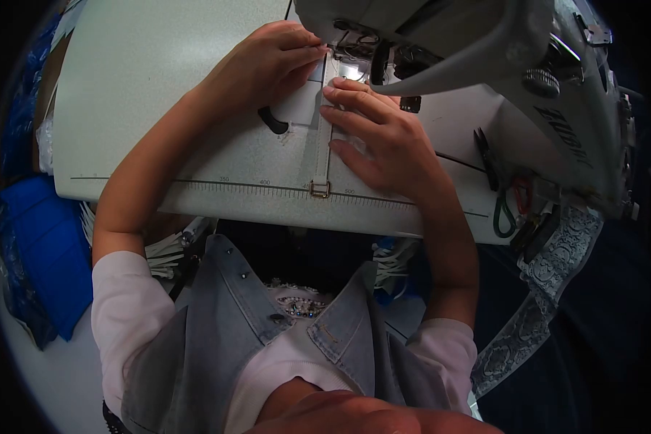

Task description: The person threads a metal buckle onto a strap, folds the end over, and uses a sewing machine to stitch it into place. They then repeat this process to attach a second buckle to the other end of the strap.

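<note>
A narrow white strap [325,137] runs up the sewing machine's table towards the lit needle area. At its near end sits a metal buckle [320,189], lying over the printed ruler. My left hand [286,58] is closed, with thumb and fingertips pinched at the strap's far end, just left of the needle area. Along the strap's right side, my right hand [376,126] lies flat with fingers stretched out, its fingertips touching the strap's edge. The sewing machine [456,58] hides the needle and part of the strap's far end.
Dark-handled scissors [500,188] lie at the table's right edge. Beside them a patterned lace band [564,246] hangs down. A black curved slot [273,121] marks the table left of the strap. Bundles of white strips [165,254] and blue plastic bags [43,246] are below left.
</note>
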A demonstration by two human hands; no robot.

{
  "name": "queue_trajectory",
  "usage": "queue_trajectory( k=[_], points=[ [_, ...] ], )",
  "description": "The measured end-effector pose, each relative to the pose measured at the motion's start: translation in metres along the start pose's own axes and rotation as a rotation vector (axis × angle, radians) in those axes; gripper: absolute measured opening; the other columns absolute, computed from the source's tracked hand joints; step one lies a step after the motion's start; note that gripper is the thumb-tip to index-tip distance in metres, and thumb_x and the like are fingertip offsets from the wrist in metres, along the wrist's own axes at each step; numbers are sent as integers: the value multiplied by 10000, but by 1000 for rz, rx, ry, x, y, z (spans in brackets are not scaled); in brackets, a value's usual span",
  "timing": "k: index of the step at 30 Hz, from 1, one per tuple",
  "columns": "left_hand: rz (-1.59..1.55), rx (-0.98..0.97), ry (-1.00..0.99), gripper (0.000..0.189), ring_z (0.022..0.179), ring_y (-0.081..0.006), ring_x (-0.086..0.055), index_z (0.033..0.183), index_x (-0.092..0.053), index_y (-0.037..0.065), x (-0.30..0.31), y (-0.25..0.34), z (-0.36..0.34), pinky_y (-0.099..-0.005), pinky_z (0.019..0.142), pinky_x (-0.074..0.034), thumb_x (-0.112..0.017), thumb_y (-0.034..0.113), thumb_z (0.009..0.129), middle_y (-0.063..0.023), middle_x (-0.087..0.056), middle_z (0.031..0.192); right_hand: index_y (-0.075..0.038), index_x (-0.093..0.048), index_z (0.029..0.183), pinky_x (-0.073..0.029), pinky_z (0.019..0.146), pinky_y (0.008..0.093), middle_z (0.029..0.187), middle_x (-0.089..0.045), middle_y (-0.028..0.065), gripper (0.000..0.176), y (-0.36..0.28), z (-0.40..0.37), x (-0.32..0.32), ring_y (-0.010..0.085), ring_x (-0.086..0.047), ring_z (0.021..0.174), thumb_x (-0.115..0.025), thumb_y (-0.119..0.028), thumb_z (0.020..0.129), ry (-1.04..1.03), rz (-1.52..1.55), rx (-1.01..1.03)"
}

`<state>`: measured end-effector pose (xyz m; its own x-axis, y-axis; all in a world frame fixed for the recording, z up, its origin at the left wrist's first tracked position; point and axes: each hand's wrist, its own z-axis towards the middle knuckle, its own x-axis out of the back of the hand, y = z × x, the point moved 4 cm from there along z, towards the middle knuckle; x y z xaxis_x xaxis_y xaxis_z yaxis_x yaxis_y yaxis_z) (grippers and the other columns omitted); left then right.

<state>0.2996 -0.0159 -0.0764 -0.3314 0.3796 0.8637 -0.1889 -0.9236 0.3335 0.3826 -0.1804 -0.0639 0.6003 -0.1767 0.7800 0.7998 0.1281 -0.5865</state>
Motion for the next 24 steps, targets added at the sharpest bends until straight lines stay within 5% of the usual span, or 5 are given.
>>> queue_trajectory(
  k=[15,17,24],
  points=[
    [-55,28,145,213,927,-255,-624,1003,-648,5,2,0,-2,-347,846,-508,-648,45,793,-109,-635,1004,-112,-645,1119,-394,1028,450,1252,-560,97,360,-3,0,-4,252,-492,1238,-691,-161,765,35,-64,12],
    [-237,245,197,217,868,-248,-644,1015,-647,18,3,-17,-5,-331,764,-534,-644,36,798,-106,-642,974,-131,-624,1152,-343,1063,477,1276,-524,110,395,-14,0,-9,266,-452,1265,-689,-191,768,-52,-75,60],
    [-258,201,108,184,841,-231,-652,981,-654,-7,60,23,-37,-303,724,-505,-613,-49,806,-105,-658,942,-118,-617,1145,-296,1080,471,1308,-486,132,433,-82,-31,-33,270,-405,1290,-692,-204,727,-239,-135,88]
  ],
)
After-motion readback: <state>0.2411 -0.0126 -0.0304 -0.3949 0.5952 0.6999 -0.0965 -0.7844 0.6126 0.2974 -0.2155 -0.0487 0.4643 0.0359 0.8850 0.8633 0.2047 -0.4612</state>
